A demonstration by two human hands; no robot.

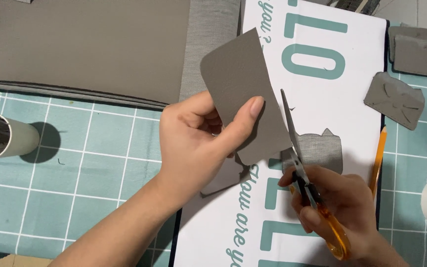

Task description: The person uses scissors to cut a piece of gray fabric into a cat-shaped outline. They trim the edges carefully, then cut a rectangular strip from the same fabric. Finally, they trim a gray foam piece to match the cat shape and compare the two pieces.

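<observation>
The right hand [339, 202] is sitting nearest, low at the right, its grip wrapping tightly round the orange handles of a pair of scissors [305, 178]. The narrow steel blades are pointing up and away, and they are lying close together, their edge running just beside the right border of the grey piece [240, 84]; whether the blades are biting into it cannot be told.

The left hand [198, 143] is reaching in from the lower left and is pinching that grey piece, thumb pressing on its face and the other fingers curling behind, so the grip is closing firmly on it. The piece is a flat, matte grey sheet with a fine woven look, rounded at its upper left corner and straight along the top, held lifted above the table and tilting to the right. A small grey offcut [322, 151] is lying flat under the blades.

Beneath both hands a white printed board [317, 99] with teal lettering is resting on a teal cutting mat [85, 163] ruled with white lines. An orange pencil [377, 158] is lying along the board's right edge. A cardboard tube [1, 136] is lying at the left. Farther off, a large grey sheet [80, 47] is covering the upper left, and moulded grey shapes [396, 99] are lying at the upper right.
</observation>
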